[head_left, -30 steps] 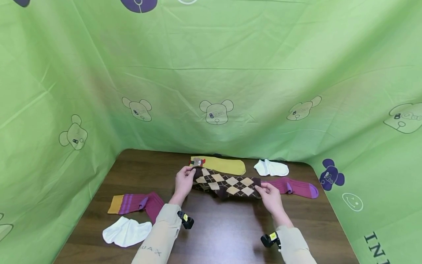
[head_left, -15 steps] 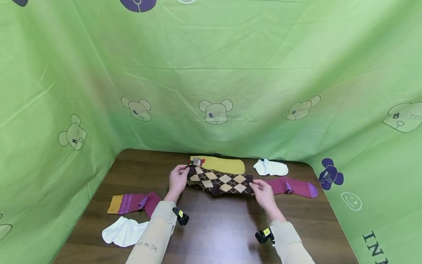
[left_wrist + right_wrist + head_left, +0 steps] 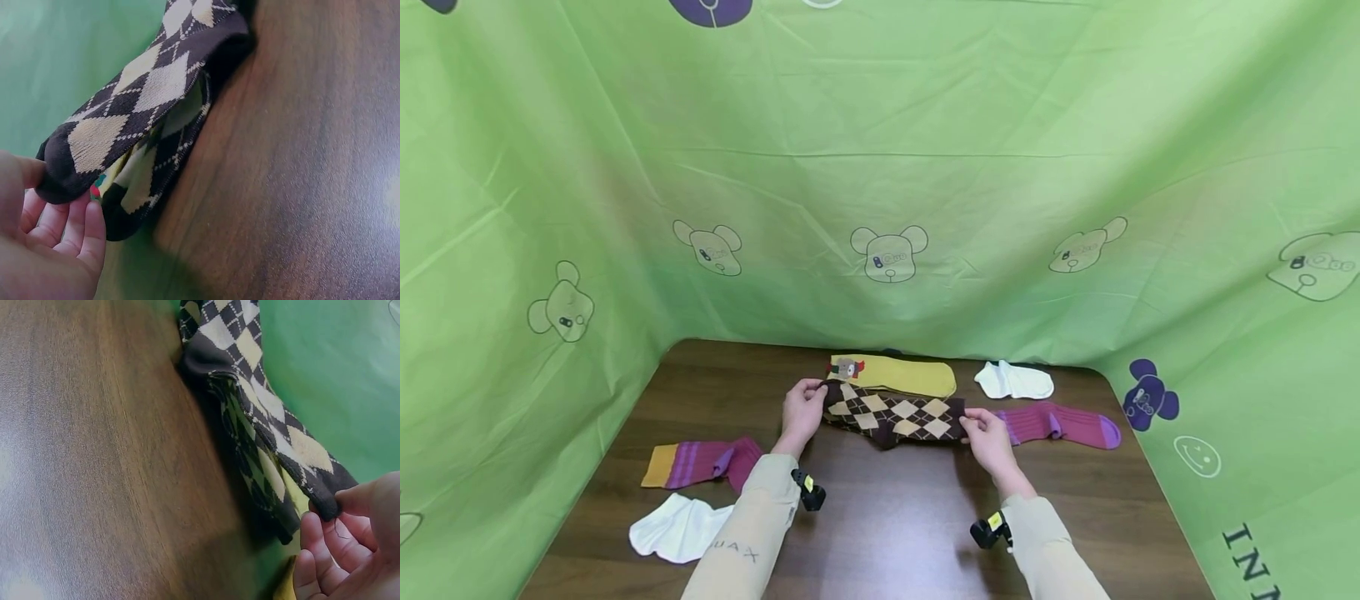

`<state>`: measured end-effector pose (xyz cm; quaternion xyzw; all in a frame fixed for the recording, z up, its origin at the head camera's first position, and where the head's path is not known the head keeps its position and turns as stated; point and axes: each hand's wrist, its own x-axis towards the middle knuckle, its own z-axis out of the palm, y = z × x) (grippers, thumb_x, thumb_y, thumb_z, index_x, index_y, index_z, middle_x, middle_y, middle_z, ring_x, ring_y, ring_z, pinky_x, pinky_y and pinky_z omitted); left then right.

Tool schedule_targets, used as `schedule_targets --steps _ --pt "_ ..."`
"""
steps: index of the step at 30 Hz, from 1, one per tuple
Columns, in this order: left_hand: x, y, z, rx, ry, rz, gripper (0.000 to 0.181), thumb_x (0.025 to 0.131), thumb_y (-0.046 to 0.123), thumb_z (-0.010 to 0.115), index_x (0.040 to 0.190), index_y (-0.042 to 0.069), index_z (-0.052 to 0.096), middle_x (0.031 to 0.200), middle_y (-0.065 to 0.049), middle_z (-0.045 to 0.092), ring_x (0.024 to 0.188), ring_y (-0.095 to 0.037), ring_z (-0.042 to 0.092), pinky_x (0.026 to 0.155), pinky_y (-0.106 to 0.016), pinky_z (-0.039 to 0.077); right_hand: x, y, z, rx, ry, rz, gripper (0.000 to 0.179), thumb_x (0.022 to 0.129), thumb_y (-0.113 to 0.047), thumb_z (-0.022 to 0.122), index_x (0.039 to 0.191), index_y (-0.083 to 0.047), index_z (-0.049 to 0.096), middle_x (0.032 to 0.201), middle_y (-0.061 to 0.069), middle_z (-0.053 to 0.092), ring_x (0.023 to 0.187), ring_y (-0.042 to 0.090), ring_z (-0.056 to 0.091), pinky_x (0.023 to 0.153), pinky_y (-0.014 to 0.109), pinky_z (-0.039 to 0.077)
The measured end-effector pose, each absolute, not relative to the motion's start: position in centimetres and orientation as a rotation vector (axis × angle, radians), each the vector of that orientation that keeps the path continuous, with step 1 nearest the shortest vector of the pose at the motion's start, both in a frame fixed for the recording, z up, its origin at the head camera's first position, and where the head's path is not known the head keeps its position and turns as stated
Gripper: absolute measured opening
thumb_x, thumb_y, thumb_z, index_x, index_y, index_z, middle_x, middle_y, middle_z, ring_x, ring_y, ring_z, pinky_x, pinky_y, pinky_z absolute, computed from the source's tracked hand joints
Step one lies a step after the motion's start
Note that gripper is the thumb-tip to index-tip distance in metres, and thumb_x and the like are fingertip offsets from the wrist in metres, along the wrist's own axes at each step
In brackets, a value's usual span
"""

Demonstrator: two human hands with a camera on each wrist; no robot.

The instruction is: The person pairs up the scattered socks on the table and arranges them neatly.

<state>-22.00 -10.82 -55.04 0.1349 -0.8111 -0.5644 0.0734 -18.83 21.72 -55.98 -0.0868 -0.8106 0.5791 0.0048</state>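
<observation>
A dark brown argyle sock with cream and tan diamonds is stretched between both hands, its heel drooping at the middle. My left hand pinches the rounded dark toe between thumb and fingers, as the left wrist view shows up close. At the other end, my right hand pinches the dark cuff; a loose thread hangs there in the right wrist view. Beneath the held layer is a second argyle sock, with a gap between the two. Just behind lies a yellow sock with an animal face, partly covered by the argyle sock.
A magenta sock with a purple toe lies right of my right hand, below a white ankle sock. On the left are another magenta sock with an orange cuff and a white sock. Green cloth encloses the brown table.
Both hands have shifted left with the argyle sock stretched between them, uncovering more of the magenta sock on the right. Each hand keeps its pinch on its end.
</observation>
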Motion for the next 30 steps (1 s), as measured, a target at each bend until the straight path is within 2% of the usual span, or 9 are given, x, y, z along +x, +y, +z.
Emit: schedule_targets --steps 9,17,23,27,30 --pt "-21.9 -11.0 -55.6 0.389 -2.501 -1.675 0.021 0.101 0.016 0.063 0.114 0.001 0.069 0.091 -0.011 0.069 0.084 -0.027 0.062 0.074 -0.037 0.046 -19.3 21.2 -56.4 -0.263 -2.55 1.788 0.025 0.1 -0.002 0.058 0.119 0.015 0.061 0.102 0.028 0.071 0.074 0.033 0.07 0.069 0.042 0.057" --pt "-21.7 -11.2 -56.2 0.41 -2.546 -1.708 0.029 0.098 0.019 0.068 0.119 -0.001 0.065 0.1 -0.017 0.069 0.094 -0.031 0.064 0.08 -0.041 0.05 -19.5 21.0 -56.8 -0.297 -2.585 1.76 0.028 0.1 -0.004 0.06 0.121 0.013 0.06 0.098 0.025 0.071 0.073 0.03 0.07 0.06 0.028 0.051" --pt "-21.6 -11.3 -56.2 0.397 -2.58 -1.693 0.036 0.096 0.019 0.072 0.124 -0.002 0.062 0.102 -0.018 0.069 0.097 -0.033 0.064 0.084 -0.046 0.051 -19.5 20.9 -57.2 -0.347 -2.561 1.76 0.039 0.093 0.0 0.068 0.128 0.008 0.052 0.093 0.018 0.069 0.07 0.022 0.069 0.055 0.027 0.052" --pt "-21.6 -11.4 -56.4 0.425 -2.592 -1.66 0.032 0.094 0.014 0.073 0.122 0.001 0.063 0.098 -0.016 0.07 0.095 -0.031 0.063 0.082 -0.044 0.049 -19.5 20.8 -57.3 -0.328 -2.592 1.708 0.028 0.091 0.004 0.067 0.117 0.01 0.06 0.092 0.017 0.068 0.07 0.022 0.068 0.054 0.027 0.051" --pt "-21.7 -11.4 -56.5 0.444 -2.596 -1.627 0.031 0.093 0.011 0.074 0.121 0.002 0.063 0.1 -0.016 0.069 0.096 -0.032 0.062 0.083 -0.044 0.048 -19.4 20.8 -57.4 -0.314 -2.645 1.657 0.024 0.092 0.003 0.067 0.115 0.009 0.067 0.092 0.017 0.069 0.07 0.019 0.066 0.055 0.026 0.051"
